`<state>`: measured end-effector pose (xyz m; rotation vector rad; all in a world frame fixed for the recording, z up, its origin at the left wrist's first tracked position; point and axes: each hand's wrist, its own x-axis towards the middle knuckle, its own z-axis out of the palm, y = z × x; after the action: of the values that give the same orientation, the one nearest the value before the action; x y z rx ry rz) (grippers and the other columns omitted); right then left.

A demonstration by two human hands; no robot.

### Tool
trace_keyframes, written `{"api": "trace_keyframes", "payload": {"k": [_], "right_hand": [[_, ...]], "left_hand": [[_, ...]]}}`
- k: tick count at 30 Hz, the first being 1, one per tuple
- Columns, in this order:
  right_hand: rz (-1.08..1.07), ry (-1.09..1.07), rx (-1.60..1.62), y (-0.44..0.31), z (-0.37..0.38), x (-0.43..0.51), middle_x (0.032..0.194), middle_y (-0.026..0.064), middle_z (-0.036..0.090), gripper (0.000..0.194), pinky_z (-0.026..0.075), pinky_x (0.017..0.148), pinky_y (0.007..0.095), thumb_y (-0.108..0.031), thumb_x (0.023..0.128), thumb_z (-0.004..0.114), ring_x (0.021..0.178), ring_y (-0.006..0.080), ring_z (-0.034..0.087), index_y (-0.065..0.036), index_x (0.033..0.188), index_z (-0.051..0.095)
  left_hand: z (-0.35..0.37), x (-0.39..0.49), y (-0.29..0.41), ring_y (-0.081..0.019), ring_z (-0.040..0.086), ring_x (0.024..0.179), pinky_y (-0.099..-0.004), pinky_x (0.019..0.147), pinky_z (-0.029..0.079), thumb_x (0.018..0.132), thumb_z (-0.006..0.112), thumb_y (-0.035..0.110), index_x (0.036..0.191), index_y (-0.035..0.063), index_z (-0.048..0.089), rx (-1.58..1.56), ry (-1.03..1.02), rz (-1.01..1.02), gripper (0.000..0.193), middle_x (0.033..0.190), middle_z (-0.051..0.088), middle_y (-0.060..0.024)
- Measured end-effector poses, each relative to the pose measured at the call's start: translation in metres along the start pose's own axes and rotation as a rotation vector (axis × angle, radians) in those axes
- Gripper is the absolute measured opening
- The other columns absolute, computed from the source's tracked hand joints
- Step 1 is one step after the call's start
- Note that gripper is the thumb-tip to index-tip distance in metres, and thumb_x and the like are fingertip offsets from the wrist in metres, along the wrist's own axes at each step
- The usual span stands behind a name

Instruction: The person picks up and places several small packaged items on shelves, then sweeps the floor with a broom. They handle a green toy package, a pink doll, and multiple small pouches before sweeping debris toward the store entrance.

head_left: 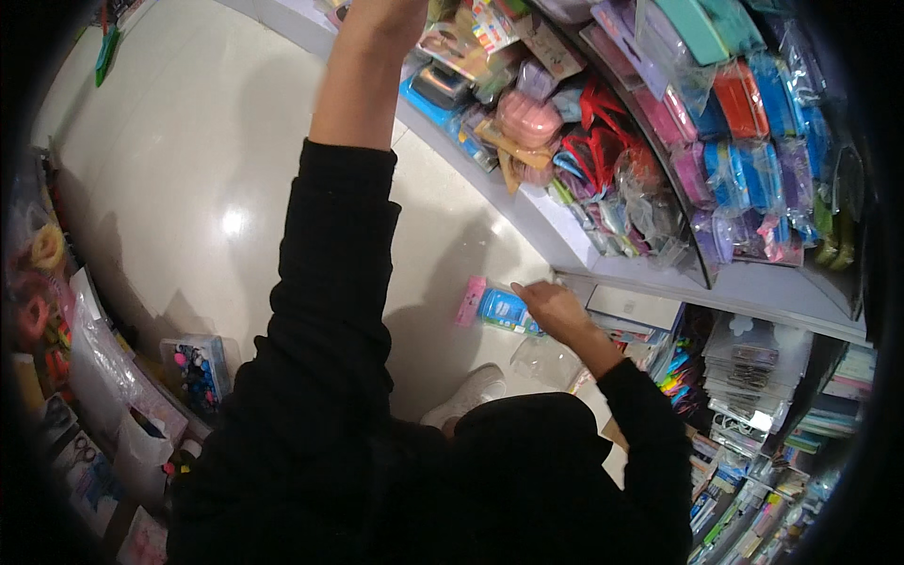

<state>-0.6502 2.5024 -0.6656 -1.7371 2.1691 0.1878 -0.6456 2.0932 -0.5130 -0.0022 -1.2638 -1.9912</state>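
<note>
My left arm, in a black sleeve, stretches up to the top edge, where only the wrist and lower part of my left hand [399,15] show beside the lower shelf's goods; its fingers are out of view. On the right, my right hand [558,307] grips a blue packaged item with a pink header card [503,307], held above the pale floor. Near my left hand lie carded packs [452,49], a pink ribbed case [528,119] and red items [600,145] in plastic wrap.
Wrapped colourful cases [738,99] fill the upper shelf at right. Below it are stacked clear plastic sleeves [752,360] and stationery [734,508]. A clear tub of small coloured items [198,371] stands at left, by more packed goods. A white shoe [473,388] is on the tiled floor.
</note>
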Motion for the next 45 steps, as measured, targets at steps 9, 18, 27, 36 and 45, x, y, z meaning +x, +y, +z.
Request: {"api": "trace_keyframes", "payload": {"k": [9,18,27,36,45], "right_hand": [[0.327,-0.082,0.082,0.016,0.199,-0.022,0.134,0.0219,0.043,0.114,0.034,0.105,0.0505,-0.029,0.058,0.087,0.127,0.0375,0.041,-0.003,0.147,0.021],[0.167,0.421,0.589,-0.013,-0.069,0.005,0.136,0.0264,0.041,0.110,0.041,0.100,0.0469,-0.022,0.067,0.082,0.121,0.0400,0.048,-0.005,0.150,0.013],[0.132,0.575,1.173,-0.042,-0.297,-0.035,0.131,0.0164,0.053,0.094,0.046,0.098,0.0401,-0.015,0.059,0.088,0.118,0.0271,0.054,0.003,0.137,0.039],[0.006,0.801,1.020,-0.051,-0.354,-0.008,0.121,0.0119,0.057,0.069,0.047,0.094,0.0369,-0.003,0.068,0.082,0.110,0.0223,0.057,0.003,0.128,0.047],[0.292,1.038,0.734,-0.041,-0.327,0.004,0.116,0.0127,0.058,0.077,0.050,0.084,0.0319,0.000,0.070,0.079,0.095,0.0200,0.060,0.001,0.135,0.039]], "left_hand": [[0.021,-0.009,-0.008,-0.0203,0.064,0.099,-0.0278,0.085,0.051,0.095,0.054,0.018,0.124,-0.0029,0.054,0.134,-0.157,0.005,0.036,0.113,0.064,-0.0141],[0.023,-0.013,0.015,-0.0177,0.062,0.106,-0.0296,0.087,0.049,0.092,0.061,0.031,0.130,0.0048,0.053,0.276,-0.384,-0.167,0.047,0.117,0.064,-0.0079],[0.060,-0.032,0.019,-0.0239,0.045,0.128,-0.0361,0.107,0.036,0.068,0.078,0.016,0.144,0.0001,0.034,0.093,-1.097,-0.223,0.089,0.141,0.044,-0.0157],[0.038,-0.030,0.057,-0.0209,0.060,0.109,-0.0329,0.096,0.046,0.069,0.082,0.026,0.138,0.0058,0.047,0.354,-0.658,-0.024,0.080,0.122,0.062,-0.0122],[0.049,-0.031,0.040,-0.0319,0.060,0.111,-0.0379,0.094,0.047,0.066,0.080,0.028,0.139,0.0055,0.045,0.478,-0.714,0.257,0.084,0.124,0.060,-0.0190]]}}
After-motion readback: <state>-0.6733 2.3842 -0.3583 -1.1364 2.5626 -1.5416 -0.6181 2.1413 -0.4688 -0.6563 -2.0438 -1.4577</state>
